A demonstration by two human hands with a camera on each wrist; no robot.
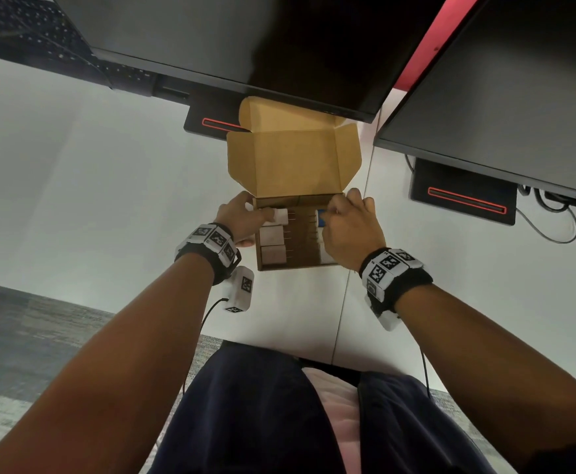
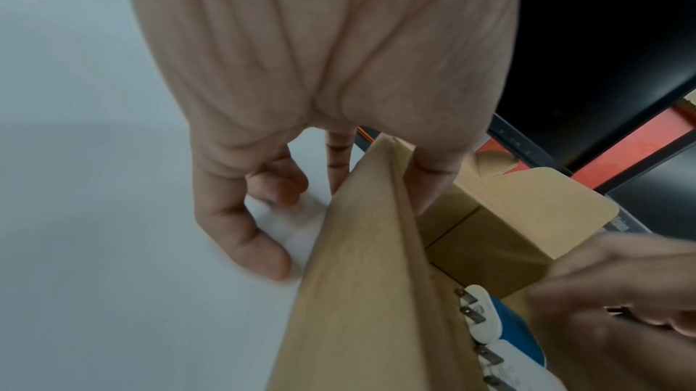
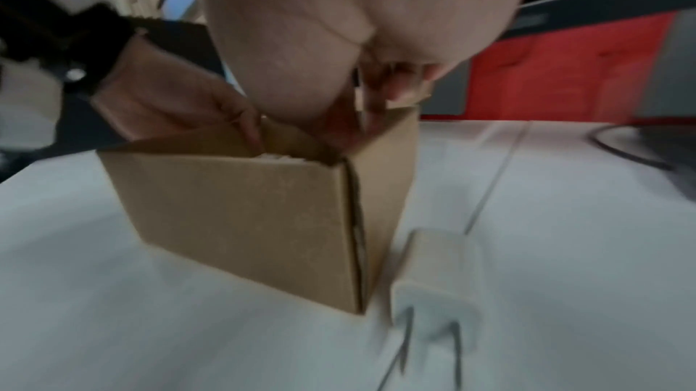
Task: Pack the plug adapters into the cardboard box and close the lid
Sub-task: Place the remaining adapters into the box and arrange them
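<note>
Nearest the camera in the head view are the two forearms, each with a black wristband (image 1: 394, 273) covered in checker-style marker tags. Just past them sits the cardboard box (image 1: 296, 266) on the white desk (image 1: 108, 186), lid still up.

Left hand (image 1: 242, 218) is at the box's left wall. From the left wrist view the thumb (image 2: 433, 186) hooks inside the wall while the other fingers curl down on the outside against the desk, so it's basically gripping that wall. In the head view its fingertips also sit right at the farthest white plug adapter (image 1: 281, 216) in the left column, can't tell if it's actually pinching it. Two more white adapters (image 1: 272, 246) lie in that column closer to the person, prongs pointing toward the middle of the box.

Right hand (image 1: 349, 227) is curled over the right side of the box, fingers bent down into it and on a blue and white adapter (image 1: 321, 217). The left wrist view shows the right-side adapters (image 2: 485, 317) lined up with their prongs facing inward too.

One stray white adapter (image 3: 437, 275) is still out on the desk, just beside the box's right wall, prongs toward the person.

Farther back the open lid (image 1: 293, 159) stands up with its side flaps out, leaning near the bottom edge of a black monitor (image 1: 245, 46). A second monitor (image 1: 519, 97) is off to the right, with cables (image 1: 549, 220) trailing under it.
</note>
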